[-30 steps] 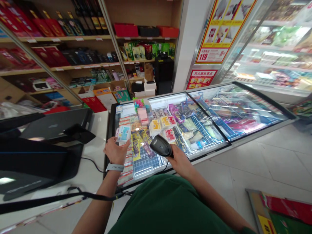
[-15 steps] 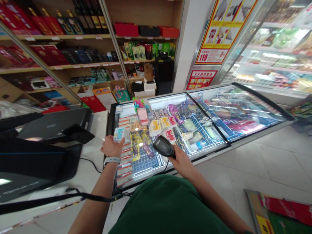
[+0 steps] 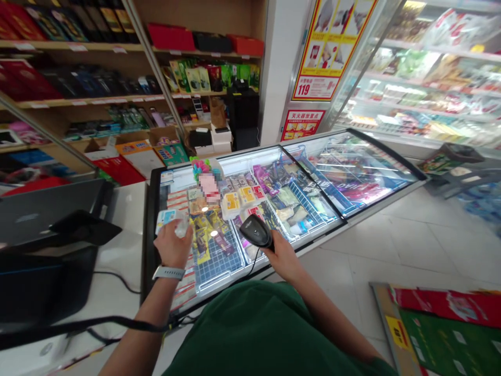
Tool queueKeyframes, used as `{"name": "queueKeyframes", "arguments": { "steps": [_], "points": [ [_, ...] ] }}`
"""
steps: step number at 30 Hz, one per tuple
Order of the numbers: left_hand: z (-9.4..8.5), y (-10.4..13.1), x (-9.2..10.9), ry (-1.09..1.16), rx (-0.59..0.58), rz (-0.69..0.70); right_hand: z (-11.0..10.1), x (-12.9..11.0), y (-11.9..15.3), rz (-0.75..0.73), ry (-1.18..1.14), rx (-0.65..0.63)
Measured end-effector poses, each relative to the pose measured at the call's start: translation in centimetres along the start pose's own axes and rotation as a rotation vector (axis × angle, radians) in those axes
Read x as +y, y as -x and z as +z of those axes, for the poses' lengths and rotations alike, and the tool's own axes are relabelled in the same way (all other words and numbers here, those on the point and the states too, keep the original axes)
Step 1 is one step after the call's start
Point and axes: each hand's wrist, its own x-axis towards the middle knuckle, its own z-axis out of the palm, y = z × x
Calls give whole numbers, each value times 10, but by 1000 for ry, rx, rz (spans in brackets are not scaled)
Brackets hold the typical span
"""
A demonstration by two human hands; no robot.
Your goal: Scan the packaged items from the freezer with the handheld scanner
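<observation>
My left hand (image 3: 172, 244), with a pale watch strap on its wrist, is closed on a clear plastic package with a blue-and-white label (image 3: 167, 216). It is over the left end of the glass-topped freezer (image 3: 258, 261); whether the package touches the glass I cannot tell. My right hand (image 3: 282, 256) grips a black barcode scanner (image 3: 256, 231) by its handle, its head pointing left over the glass. Beyond the scanner sit packs with yellow labels (image 3: 231, 201) and a pack with a red label (image 3: 253, 211), partly hidden by the scanner.
A colourful item with a blurred patch (image 3: 209, 183) stands near the freezer's far edge. At left is a counter (image 3: 121, 224) with a dark monitor (image 3: 55, 209) and cables. Stocked shelves (image 3: 94, 99) line the back; a display stand (image 3: 442, 324) is at lower right.
The view has swung right, so surroundings sit further left. My left hand has turned over the blue-labelled package, which now looks tilted. The scanner stays in my right hand.
</observation>
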Motion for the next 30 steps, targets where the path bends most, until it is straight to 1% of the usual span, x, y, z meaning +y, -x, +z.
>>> {"name": "queueKeyframes", "arguments": {
  "steps": [3, 7, 10, 13, 17, 21, 25, 30],
  "points": [
    [20, 7, 13, 103, -210, 9, -6, 13, 4, 40, -12, 88],
    [57, 21, 37, 192, -524, -32, -12, 31, 12, 103, -34, 211],
    [85, 32, 57, 236, -724, -114, -16, 42, 18, 130, -47, 295],
    [108, 40, 76, 255, -852, -224, -19, 50, 24, 165, -44, 336],
    [129, 43, 96, 254, -933, -359, -23, 57, 31, 200, -44, 358],
    [141, 46, 108, 286, -970, -459, -26, 64, 35, 218, -76, 378],
    [146, 50, 112, 346, -971, -529, -26, 70, 37, 238, -72, 382],
    [143, 50, 107, 387, -936, -582, -26, 72, 35, 239, -67, 372]
  ]
}}
